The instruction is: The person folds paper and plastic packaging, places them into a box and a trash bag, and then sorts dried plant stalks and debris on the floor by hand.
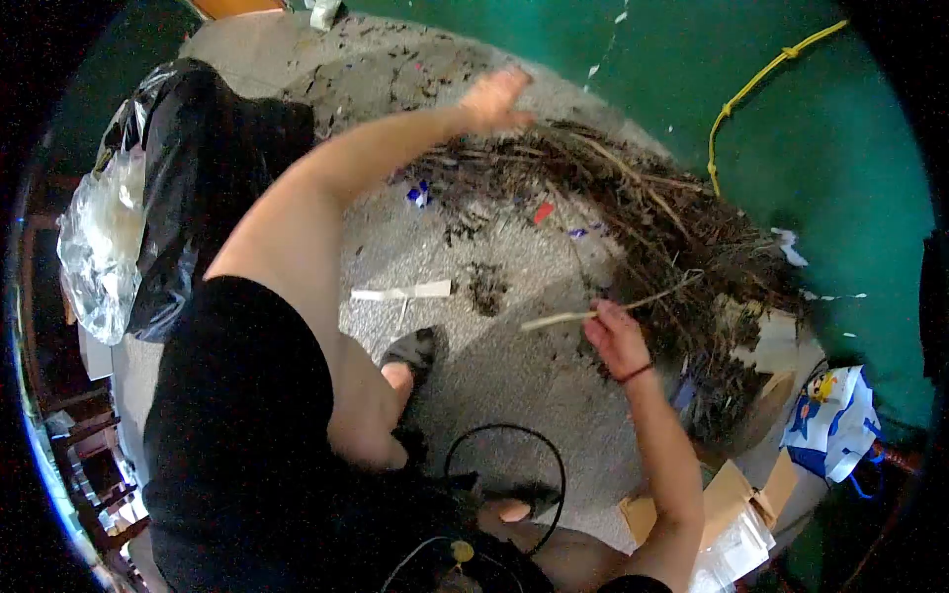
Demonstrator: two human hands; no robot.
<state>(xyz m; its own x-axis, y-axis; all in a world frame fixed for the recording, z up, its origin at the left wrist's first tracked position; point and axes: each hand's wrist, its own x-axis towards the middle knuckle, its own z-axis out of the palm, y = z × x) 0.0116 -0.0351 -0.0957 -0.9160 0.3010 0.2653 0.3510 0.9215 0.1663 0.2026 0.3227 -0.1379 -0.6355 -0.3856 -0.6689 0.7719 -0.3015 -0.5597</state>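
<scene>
Long heap of dry twigs, brown, tangled, crumbly bits mixed in, curves along the far and right side of the speckled grey floor; floor stretches between the heap and the person's dark shoe, giving the arms some room low down. Right hand, dark band on wrist, is at the inner edge of the heap, fingertips pinched narrow on a pale, thin stick whose light end points left over the floor. Left hand reaches out over the far edge of the heap, fingers loosely spread; can't tell if it touches twigs. Flat white strip lies on the floor left of a small patch of dark crumbs. Red scrap and shiny blue scrap near the inner edge of the heap. Left side bounded by a black plastic bag, glossy and creased, with crumpled clear plastic against it. Right side tighter: open cardboard box near the right forearm, blue-and-white printed bag beyond it. Smooth green surface past the heap, knotted yellow rope curving over it.
</scene>
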